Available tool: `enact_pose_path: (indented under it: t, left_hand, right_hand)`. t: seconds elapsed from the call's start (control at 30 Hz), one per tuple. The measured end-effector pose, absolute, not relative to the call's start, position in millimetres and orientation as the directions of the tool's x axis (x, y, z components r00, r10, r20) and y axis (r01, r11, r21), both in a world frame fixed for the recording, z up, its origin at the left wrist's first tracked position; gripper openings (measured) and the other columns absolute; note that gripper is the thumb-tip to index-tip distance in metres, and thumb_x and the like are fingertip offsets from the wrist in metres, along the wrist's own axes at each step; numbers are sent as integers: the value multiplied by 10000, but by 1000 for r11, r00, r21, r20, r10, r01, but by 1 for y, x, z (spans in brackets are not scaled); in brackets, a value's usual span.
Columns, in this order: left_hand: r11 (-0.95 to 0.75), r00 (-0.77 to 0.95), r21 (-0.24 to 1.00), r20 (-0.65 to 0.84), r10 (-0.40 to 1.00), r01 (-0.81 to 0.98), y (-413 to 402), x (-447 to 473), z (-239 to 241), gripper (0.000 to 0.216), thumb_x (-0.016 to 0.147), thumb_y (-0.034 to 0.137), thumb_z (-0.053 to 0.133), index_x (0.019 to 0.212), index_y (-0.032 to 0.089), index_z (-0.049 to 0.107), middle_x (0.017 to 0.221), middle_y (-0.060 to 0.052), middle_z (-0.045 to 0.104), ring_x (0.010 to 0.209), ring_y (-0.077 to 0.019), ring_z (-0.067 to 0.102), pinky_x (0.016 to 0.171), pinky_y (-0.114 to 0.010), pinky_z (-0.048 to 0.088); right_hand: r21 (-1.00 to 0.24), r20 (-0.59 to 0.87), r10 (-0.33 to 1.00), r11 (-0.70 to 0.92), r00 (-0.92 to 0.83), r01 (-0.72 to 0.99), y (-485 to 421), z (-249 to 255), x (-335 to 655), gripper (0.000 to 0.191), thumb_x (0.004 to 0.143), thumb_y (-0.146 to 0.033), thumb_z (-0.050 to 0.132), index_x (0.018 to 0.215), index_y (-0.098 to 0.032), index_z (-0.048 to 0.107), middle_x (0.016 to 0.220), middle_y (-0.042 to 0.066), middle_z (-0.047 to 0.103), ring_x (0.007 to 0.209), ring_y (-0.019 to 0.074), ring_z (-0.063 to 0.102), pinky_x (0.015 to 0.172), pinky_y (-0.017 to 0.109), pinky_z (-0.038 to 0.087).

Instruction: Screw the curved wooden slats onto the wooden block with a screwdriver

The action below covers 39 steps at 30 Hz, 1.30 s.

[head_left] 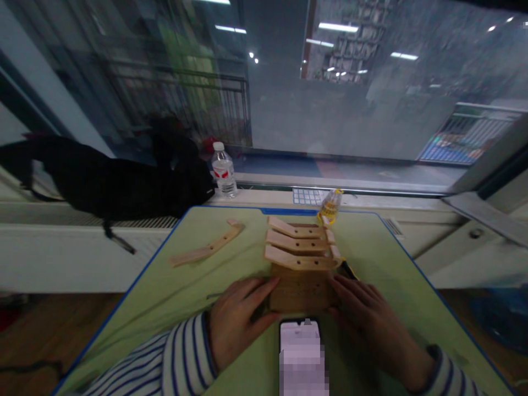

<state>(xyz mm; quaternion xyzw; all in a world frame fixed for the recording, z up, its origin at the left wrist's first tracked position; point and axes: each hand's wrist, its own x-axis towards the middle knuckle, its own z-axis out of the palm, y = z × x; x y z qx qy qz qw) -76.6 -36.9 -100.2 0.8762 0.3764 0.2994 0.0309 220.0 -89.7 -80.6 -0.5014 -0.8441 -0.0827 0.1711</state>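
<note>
A brown wooden block (303, 291) stands on the table in front of me, with small dark holes in its near face. My left hand (243, 313) grips its left side, thumb and fingers pressed against the edge. From the other side my right hand (371, 319) holds the block, its fingertips partly in shadow. Three bent, pale wooden strips (303, 258), each with two holes, lie in a row across the top and just behind. Left of them, a similar loose wooden strip (210, 247) rests alone on the table.
A phone (303, 357) lies close to me, below the block. Behind are a small yellow-capped bottle (330, 206) and a water bottle (224, 170) by the window. A black bag (111, 181) fills the left sill. Blue edging borders the green table (371, 242).
</note>
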Motion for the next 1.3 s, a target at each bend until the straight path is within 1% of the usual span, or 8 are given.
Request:
enact_pose_path:
  t: [0.2, 0.4, 0.57, 0.63, 0.8, 0.97, 1.07, 1.3]
  left_hand:
    - [-648, 512, 267, 433, 742, 713, -28, -77, -90, 454, 881, 395, 555, 1286, 191, 546, 1092, -112, 671, 964, -239, 645, 837, -382, 556]
    - [-605, 469, 322, 410, 782, 728, -15, -70, -90, 428, 890, 329, 556, 1286, 168, 533, 1115, -104, 679, 984, -223, 649, 867, -382, 549]
    - [-604, 459, 318, 425, 780, 731, -16, -76, -76, 462, 882, 359, 558, 1288, 141, 521, 1153, -117, 669, 1030, -239, 639, 898, -404, 532]
    - [-576, 414, 315, 453, 790, 755, -19, -86, -63, 444, 891, 391, 534, 1267, 154, 538, 1151, -111, 670, 1031, -231, 636, 914, -398, 518]
    - [-435, 207, 343, 535, 819, 832, -16, -124, -34, 387, 894, 414, 501, 1158, 150, 603, 999, -90, 692, 858, -194, 646, 847, -357, 519]
    - [-318, 61, 320, 613, 788, 892, -8, -160, -37, 394, 870, 442, 494, 1095, 145, 624, 1083, -115, 653, 1053, -252, 584, 961, -408, 451]
    - [-251, -9, 376, 570, 822, 892, -4, -174, -49, 446, 855, 462, 493, 1131, 128, 601, 1156, -141, 615, 1117, -271, 549, 1007, -428, 417]
    - [-195, -39, 468, 444, 895, 862, 3, -180, -73, 575, 833, 505, 513, 1197, 62, 560, 1076, -161, 658, 953, -249, 629, 854, -387, 513]
  right_hand:
    - [73, 394, 808, 447, -437, 892, -73, -87, 211, 448, 918, -382, 501, 1307, -160, 517, 1227, 166, 641, 1050, 286, 637, 835, 448, 515]
    - [115, 421, 798, 425, -431, 898, -51, -86, 203, 417, 923, -365, 481, 1294, -182, 530, 1174, 153, 668, 1006, 280, 651, 834, 437, 503]
    - [146, 435, 782, 429, -447, 892, -53, -76, 201, 386, 922, -348, 479, 1258, -169, 548, 1172, 156, 668, 1003, 286, 649, 798, 435, 505]
    - [154, 433, 776, 439, -459, 885, -57, -67, 202, 369, 919, -328, 486, 1238, -156, 560, 1178, 159, 665, 999, 290, 649, 802, 442, 498]
    - [149, 403, 763, 491, -506, 859, -56, -40, 206, 314, 925, -288, 479, 1189, -160, 591, 1157, 141, 677, 988, 259, 651, 826, 416, 489]
    - [141, 371, 750, 537, -547, 832, -42, -16, 195, 287, 935, -282, 448, 1129, -153, 616, 1133, 148, 679, 949, 255, 657, 820, 413, 494]
    - [140, 349, 736, 571, -580, 809, -29, -1, 175, 312, 950, -294, 412, 1154, -158, 605, 1142, 140, 674, 985, 253, 644, 843, 406, 483]
    - [186, 239, 704, 643, -669, 743, 15, 30, 114, 275, 943, -268, 429, 1090, -178, 642, 1051, 94, 703, 997, 235, 631, 884, 395, 454]
